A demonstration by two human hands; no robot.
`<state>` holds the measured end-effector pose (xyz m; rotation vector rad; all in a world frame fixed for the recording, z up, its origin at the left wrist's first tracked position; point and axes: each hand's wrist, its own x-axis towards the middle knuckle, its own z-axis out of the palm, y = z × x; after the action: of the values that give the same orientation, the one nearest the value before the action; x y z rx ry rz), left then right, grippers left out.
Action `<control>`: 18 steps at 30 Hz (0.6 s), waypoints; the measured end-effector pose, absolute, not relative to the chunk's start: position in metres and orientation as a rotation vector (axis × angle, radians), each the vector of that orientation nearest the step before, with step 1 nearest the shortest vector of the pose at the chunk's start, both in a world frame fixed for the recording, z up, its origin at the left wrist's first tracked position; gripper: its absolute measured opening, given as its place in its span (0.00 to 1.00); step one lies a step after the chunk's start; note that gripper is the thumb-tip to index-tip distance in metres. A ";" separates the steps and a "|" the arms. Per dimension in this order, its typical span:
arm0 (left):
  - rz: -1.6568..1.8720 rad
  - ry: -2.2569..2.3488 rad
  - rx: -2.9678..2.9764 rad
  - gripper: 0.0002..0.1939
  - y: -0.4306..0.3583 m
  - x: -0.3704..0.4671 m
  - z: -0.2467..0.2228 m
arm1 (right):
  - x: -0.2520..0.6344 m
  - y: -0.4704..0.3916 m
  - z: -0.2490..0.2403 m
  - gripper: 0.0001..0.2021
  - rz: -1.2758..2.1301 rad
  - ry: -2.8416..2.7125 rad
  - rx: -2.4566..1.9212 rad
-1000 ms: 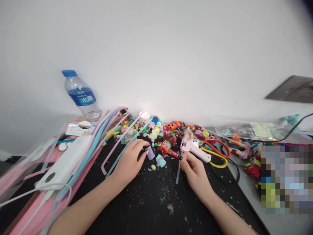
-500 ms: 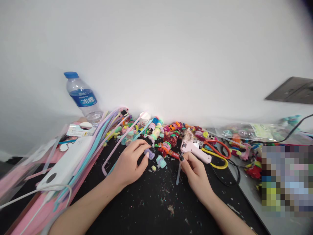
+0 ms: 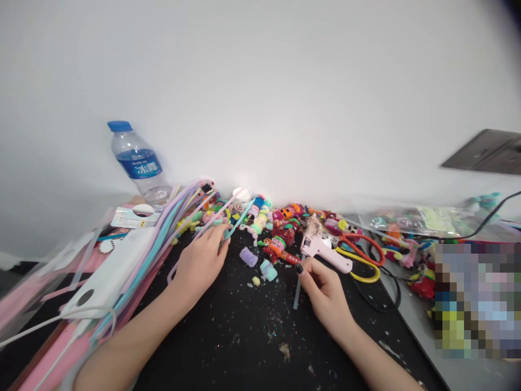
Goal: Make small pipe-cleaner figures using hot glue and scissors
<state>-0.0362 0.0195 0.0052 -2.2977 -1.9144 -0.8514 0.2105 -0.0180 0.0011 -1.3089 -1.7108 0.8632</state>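
Note:
My left hand point(image 3: 203, 254) reaches over the left part of the black mat, thumb and fingers closing round a light-blue pipe cleaner point(image 3: 241, 218). A pink pipe cleaner point(image 3: 215, 215) runs beneath its fingers. Just right of it lie a purple fuzzy coil point(image 3: 248, 257), a light-blue fuzzy coil point(image 3: 268, 269) and a small yellow piece point(image 3: 256, 281). My right hand point(image 3: 323, 288) has curled fingers, its thumb and fingertip at the clear glue stick point(image 3: 297, 293) that sticks out of the pale pink glue gun point(image 3: 328, 254). The gun's tip points toward the wall.
Colourful fuzzy figures point(image 3: 260, 220) crowd the mat's back edge. Orange-and-yellow-handled scissors point(image 3: 368, 269) lie right of the gun. Pipe cleaner bundles point(image 3: 152, 255), white packaging point(image 3: 108, 274) and a water bottle point(image 3: 140, 163) stand left. A cable point(image 3: 396, 288) loops at the right.
My left hand has left the purple coil, which now lies on the mat, and moved left and back onto the pipe cleaners. My right hand has barely moved.

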 end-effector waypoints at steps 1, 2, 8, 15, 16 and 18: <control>-0.925 -1.896 -2.312 0.12 0.019 -0.036 0.006 | 0.210 -0.018 0.001 0.15 0.871 -1.695 -1.311; -1.030 -1.875 -2.323 0.11 0.018 -0.035 0.007 | 0.210 -0.018 0.001 0.14 0.875 -1.678 -1.311; -1.954 -2.022 -2.520 0.08 0.008 -0.021 0.010 | 0.211 -0.018 0.001 0.19 0.841 -1.766 -1.313; -2.444 -2.206 -2.723 0.10 -0.005 -0.003 0.011 | 0.208 -0.019 0.002 0.05 0.739 -1.715 -1.265; -2.439 -2.211 -2.769 0.09 -0.007 -0.002 0.011 | 0.208 -0.020 0.002 0.08 0.728 -1.710 -1.230; -2.363 -2.200 -2.901 0.09 -0.011 0.001 0.010 | 0.206 -0.022 0.001 0.15 0.723 -1.727 -1.150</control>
<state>0.0015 -0.0107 0.0099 -2.9010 -2.2002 -2.3633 0.2062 -0.0222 0.0012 -1.1495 -1.7265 0.7230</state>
